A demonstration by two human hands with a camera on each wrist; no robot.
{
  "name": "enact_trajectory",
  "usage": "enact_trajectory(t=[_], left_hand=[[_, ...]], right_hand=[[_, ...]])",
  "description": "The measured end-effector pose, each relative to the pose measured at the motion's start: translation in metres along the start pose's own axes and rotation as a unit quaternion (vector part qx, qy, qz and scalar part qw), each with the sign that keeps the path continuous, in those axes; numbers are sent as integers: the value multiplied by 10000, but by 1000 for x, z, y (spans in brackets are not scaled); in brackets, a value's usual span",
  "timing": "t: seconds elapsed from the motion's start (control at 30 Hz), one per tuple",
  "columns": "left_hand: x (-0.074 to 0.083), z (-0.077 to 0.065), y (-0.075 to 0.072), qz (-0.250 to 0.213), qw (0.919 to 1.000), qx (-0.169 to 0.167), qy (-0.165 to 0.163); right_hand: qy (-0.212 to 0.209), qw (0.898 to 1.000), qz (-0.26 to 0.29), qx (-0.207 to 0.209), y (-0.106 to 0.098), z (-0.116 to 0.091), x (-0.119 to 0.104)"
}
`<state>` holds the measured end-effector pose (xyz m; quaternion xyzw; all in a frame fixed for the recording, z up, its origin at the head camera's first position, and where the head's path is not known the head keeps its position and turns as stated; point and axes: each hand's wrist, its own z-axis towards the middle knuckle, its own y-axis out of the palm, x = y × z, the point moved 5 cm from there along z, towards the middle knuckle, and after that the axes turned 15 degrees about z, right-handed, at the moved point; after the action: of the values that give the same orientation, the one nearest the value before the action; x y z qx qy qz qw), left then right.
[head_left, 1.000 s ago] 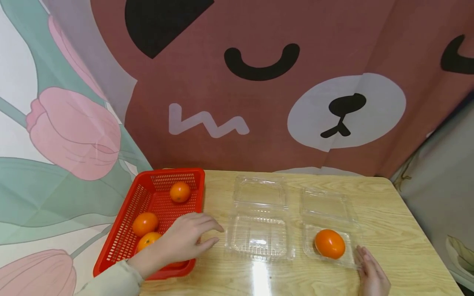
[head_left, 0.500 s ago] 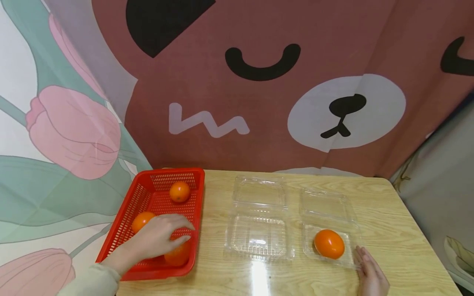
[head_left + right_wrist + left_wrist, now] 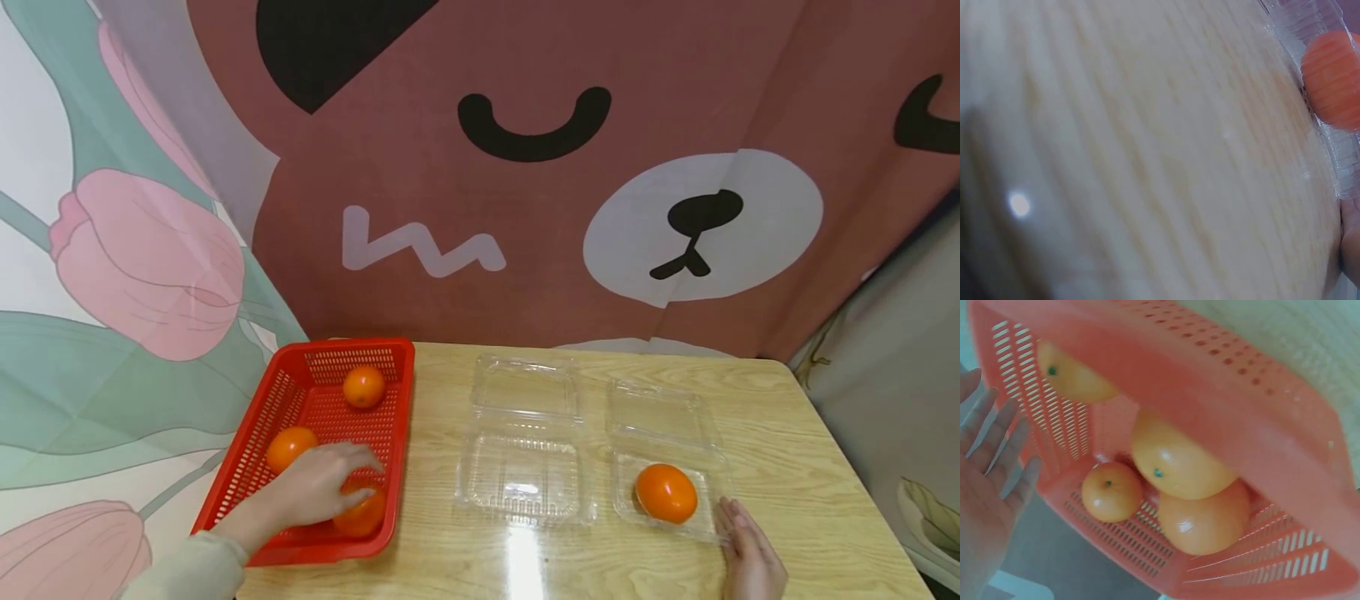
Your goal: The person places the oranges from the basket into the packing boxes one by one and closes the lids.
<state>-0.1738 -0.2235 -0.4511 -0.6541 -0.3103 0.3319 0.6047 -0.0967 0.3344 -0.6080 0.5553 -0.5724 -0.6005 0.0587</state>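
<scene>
My left hand (image 3: 322, 483) reaches into the red plastic basket (image 3: 411, 400), its fingers and thumb over an orange (image 3: 363, 515) at the near right corner. In the left wrist view the left hand (image 3: 988, 481) shows with spread fingers beside the basket wall, and several oranges (image 3: 1204, 528) lie inside. Another orange (image 3: 291, 448) is by the left wall and one more (image 3: 364, 387) at the back; my hand and wrist hide part of the basket floor. My right hand (image 3: 752, 554) rests with extended fingers against the side of a clear clamshell box (image 3: 708, 521) that contains a single orange (image 3: 666, 493).
Between basket and filled box lies a second clear clamshell box (image 3: 521, 479), its lid folded back. Everything stands on a wood-grain table (image 3: 810, 467). A printed curtain (image 3: 525, 300) hangs right behind the table's back edge.
My left hand has moved left, from above the basket's right rim to over the near right orange, then slightly lower. The right hand and the boxes have kept their places.
</scene>
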Motion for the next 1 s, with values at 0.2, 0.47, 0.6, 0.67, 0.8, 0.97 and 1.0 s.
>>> enact_trajectory(t=[0.2, 0.47, 0.6, 0.67, 0.8, 0.97, 1.0], left_hand=[[-6, -4, 17, 55, 9993, -354, -46], [-13, -4, 30, -84, 9966, -813, -145], [-11, -2, 34, -118, 9949, -999, -96], [-10, -1, 35, -153, 9937, -1104, -78], [-8, 1, 40, -268, 9895, -1414, -92], [-7, 2, 46, -293, 9860, -1643, -40], [-7, 3, 47, -284, 9858, -1654, -16]], right_hand=[[9, 9999, -104, 0, 0, 0, 1], [-12, 9998, -72, -198, 3, -2, 0], [-24, 9998, -138, -140, 4, -3, -1], [-15, 9995, -310, -40, 3, -3, -1], [32, 9982, -571, 197, 3, -4, -2], [7, 9989, -451, 128, 3, -4, -2], [-3, 9989, -451, 112, 3, -4, -2]])
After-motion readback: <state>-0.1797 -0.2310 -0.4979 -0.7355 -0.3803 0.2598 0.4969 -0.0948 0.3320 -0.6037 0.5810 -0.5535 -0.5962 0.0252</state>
